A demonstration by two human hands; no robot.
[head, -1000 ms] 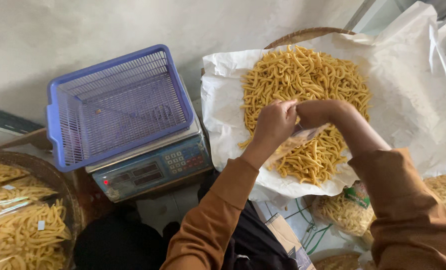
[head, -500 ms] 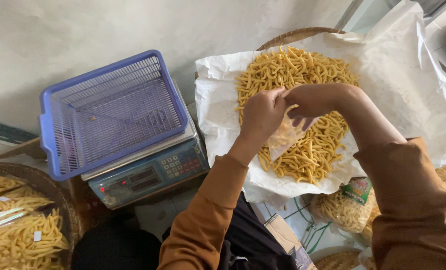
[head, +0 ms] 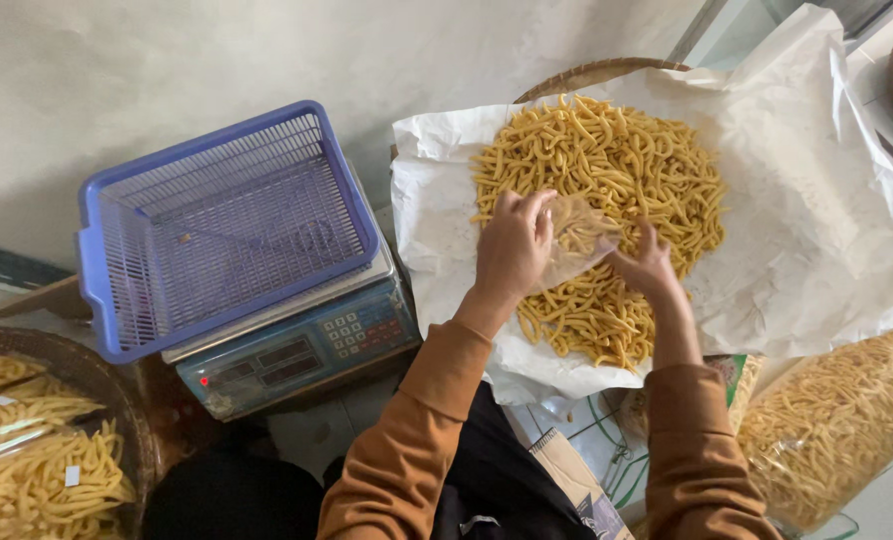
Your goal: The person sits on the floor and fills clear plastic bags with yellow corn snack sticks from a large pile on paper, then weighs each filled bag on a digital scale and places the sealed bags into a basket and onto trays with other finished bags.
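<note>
A heap of yellow stick snacks (head: pixel 627 170) lies on white paper (head: pixel 817 230) that lines a woven basket (head: pixel 587 75). My left hand (head: pixel 515 245) grips the rim of a small clear plastic bag (head: pixel 575 238) over the heap. My right hand (head: pixel 649 262) rests on the snacks right beside the bag's other side, fingers curled around a few pieces. Both sleeves are orange-brown. The bag holds a few snacks, seen dimly through the plastic.
A blue plastic mesh tray (head: pixel 222 225) sits on a digital scale (head: pixel 297 350) to the left. At the lower left a round basket (head: pixel 117 400) holds packed snack bags (head: pixel 37 480). A large clear bag of snacks (head: pixel 832 420) lies at the lower right.
My hands have moved apart and lowered onto the heap. The clear bag now shows open between them, and the view has shifted slightly.
</note>
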